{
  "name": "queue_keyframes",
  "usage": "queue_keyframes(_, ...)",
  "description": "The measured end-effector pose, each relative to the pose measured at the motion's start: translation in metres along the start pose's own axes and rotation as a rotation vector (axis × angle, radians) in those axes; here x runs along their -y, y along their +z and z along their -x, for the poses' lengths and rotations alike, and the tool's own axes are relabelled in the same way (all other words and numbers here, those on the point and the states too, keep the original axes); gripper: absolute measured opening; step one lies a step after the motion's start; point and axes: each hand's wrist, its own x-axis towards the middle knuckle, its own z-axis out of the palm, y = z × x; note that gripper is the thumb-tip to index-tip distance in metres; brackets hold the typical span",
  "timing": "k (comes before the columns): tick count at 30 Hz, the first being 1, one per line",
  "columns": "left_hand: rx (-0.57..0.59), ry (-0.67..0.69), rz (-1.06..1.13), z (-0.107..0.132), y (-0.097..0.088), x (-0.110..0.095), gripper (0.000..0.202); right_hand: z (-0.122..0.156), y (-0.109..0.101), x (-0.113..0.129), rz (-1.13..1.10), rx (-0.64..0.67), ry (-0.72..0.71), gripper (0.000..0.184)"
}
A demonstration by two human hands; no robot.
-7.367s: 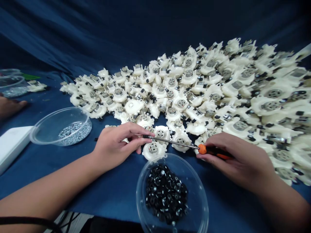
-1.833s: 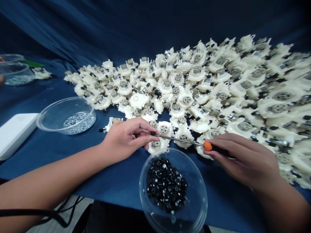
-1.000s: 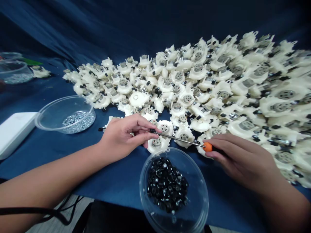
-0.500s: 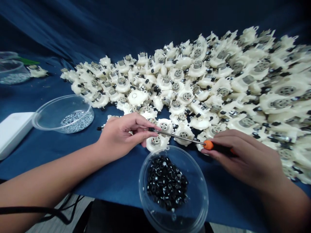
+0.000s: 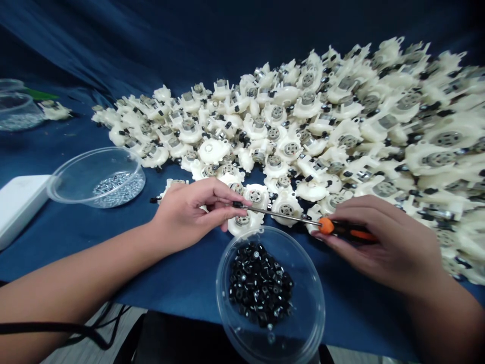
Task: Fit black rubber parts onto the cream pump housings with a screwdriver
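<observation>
My left hand (image 5: pixel 193 215) pinches the far end of a screwdriver's steel shaft (image 5: pixel 282 215) between thumb and fingertips. A small black part (image 5: pixel 237 205) sits at that tip. My right hand (image 5: pixel 379 243) grips the screwdriver's orange and black handle (image 5: pixel 339 227). Just below the shaft lie cream plastic motor housings with metal centres, one (image 5: pixel 242 222) partly under my left fingers. A clear bowl of small black parts (image 5: pixel 261 285) stands between and below my hands.
A large heap of similar housings (image 5: pixel 303 136) spreads across the blue cloth (image 5: pixel 76 253). A clear bowl of metal screws (image 5: pixel 113 189) and a white box (image 5: pixel 18 210) stand to the left. Another clear bowl (image 5: pixel 17 114) and a loose housing (image 5: pixel 55 110) lie at the far left.
My right hand has turned the handle, and more of its orange stripe shows. The whole scene has shifted slightly in view as my head moved.
</observation>
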Motion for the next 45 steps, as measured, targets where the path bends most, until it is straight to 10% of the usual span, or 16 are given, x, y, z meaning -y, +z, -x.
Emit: queue_keyframes(45,-0.032,0.084,0.090,-0.0006,0.0008,0.0068,0.023,0.0024,-0.0005,-0.0004,-0.010,-0.008,-0.073,0.018)
